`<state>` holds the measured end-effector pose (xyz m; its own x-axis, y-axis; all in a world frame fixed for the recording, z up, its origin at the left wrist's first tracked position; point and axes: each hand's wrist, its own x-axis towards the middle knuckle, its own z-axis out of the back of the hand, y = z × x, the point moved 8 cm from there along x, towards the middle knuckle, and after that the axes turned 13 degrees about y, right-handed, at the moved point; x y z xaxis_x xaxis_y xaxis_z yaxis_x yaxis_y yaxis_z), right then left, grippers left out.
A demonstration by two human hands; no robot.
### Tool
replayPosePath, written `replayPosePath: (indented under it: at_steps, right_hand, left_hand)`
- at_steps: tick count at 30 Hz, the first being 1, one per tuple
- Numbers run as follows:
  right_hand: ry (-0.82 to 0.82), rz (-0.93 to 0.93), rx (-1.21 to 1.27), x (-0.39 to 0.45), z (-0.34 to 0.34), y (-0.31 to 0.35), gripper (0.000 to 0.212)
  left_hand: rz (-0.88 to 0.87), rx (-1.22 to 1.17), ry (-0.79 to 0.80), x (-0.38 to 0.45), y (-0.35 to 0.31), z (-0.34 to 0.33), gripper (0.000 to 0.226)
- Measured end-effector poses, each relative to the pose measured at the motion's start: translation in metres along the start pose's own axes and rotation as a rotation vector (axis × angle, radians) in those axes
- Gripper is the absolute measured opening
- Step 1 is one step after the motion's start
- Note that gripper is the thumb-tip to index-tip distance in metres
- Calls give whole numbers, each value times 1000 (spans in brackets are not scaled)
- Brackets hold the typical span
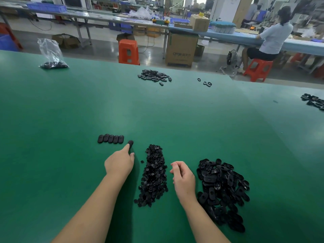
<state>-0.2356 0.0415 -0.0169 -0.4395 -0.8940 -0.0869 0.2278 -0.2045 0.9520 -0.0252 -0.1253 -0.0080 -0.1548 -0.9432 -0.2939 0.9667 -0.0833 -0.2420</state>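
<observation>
A row of several black oval pieces (110, 138) lies side by side on the green table (175, 111). Just right of the row, my left hand (120, 163) pinches one more black oval piece (130, 142) between forefinger and thumb, low on the table. A long heap of small black round parts (154, 176) lies between my hands. My right hand (183, 178) hovers beside that heap with loosely curled fingers and nothing visible in it. To its right is a big heap of black oval shells (221, 192).
Farther back lie another pile of black pieces (154, 76), a few loose rings (206, 83) and a plastic bag of parts (51, 55). More black parts (313, 101) sit at the right edge. Beyond the table stand an orange stool (128, 51), a cardboard box (181, 50) and a seated person (270, 37).
</observation>
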Motion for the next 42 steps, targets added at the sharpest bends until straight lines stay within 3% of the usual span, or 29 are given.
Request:
replayPosePath:
  at_steps: [22, 42]
  right_hand:
    - [8, 8, -27, 0, 0, 1, 23]
    - [14, 11, -41, 1, -1, -1, 24]
  left_hand:
    - [104, -37, 81, 25, 6, 3, 61]
    - [66, 19, 104, 32, 3, 3, 67]
